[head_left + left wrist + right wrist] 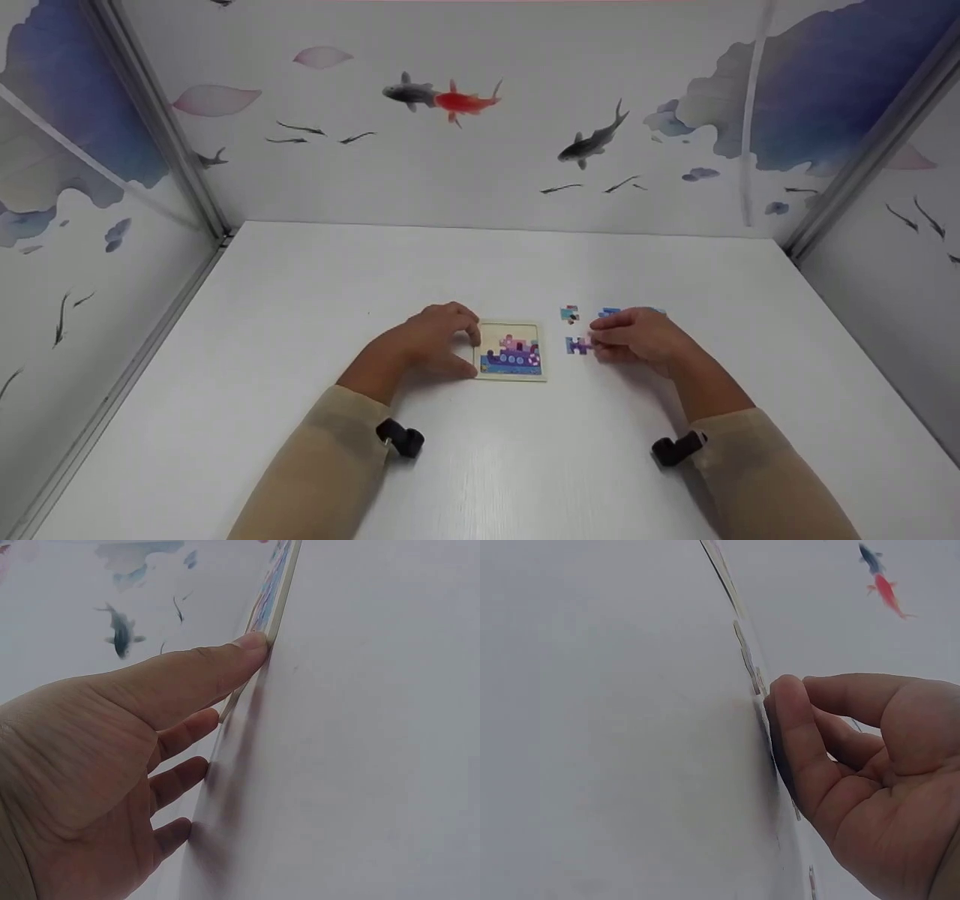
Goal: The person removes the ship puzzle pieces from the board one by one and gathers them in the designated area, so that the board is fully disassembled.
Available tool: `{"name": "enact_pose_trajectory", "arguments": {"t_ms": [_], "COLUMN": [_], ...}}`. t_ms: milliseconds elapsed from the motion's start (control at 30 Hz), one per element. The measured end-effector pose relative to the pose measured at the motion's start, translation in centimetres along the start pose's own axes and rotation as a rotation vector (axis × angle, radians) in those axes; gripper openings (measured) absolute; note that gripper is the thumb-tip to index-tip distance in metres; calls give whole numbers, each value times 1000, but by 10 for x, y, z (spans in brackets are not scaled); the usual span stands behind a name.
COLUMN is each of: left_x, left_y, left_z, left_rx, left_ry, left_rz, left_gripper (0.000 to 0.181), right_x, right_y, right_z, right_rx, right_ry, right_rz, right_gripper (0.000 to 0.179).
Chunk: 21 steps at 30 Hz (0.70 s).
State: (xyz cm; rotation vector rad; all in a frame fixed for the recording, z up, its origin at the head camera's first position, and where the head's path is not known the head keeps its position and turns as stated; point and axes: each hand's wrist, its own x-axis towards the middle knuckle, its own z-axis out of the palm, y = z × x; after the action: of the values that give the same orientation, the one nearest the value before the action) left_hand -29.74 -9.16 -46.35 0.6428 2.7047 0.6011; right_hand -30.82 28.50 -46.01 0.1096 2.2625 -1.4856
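A small wooden tray jigsaw (510,379) lies on the white table with a partly filled ship picture. My left hand (442,341) holds its left side, thumb at the near corner and index finger bent to the edge farther up. In the left wrist view the thumb (251,645) presses the tray's rim (281,607). To the tray's right, my right hand (637,337) pinches a pink and purple puzzle piece (577,346) low at the table, its right part hidden by the fingertips.
Beyond that piece lies another puzzle piece (570,314). Blue pieces (609,312) show partly behind the right hand. White panels painted with fish enclose the table (480,457) at the back and both sides. A black device (401,439) sits at each sleeve cuff.
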Motion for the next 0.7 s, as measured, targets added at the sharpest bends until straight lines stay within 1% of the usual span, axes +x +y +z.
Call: {"name": "enact_pose_trajectory", "arguments": {"t_ms": [133, 233, 400, 600, 700], "left_x": [1, 2, 0, -1, 0], "left_y": [-3, -3, -2, 2, 3], "left_z": [1, 2, 1, -1, 0], "left_rx": [4, 4, 11, -1, -4], "left_ry": [-1, -1, -6, -8, -2], "left_rz": [11, 18, 23, 7, 5], "left_gripper": [35, 34, 35, 32, 31], "right_x": [-3, -4, -5, -9, -10], "right_y": [-5, -9, -16, -33, -43], "right_z": [5, 11, 23, 41, 52], "right_rx": [-32, -57, -65, -52, -77], "right_ry": [13, 6, 0, -76, -88], "right_rz": [-13, -12, -18, -68, -72], "right_gripper": [39, 36, 32, 36, 34]}}
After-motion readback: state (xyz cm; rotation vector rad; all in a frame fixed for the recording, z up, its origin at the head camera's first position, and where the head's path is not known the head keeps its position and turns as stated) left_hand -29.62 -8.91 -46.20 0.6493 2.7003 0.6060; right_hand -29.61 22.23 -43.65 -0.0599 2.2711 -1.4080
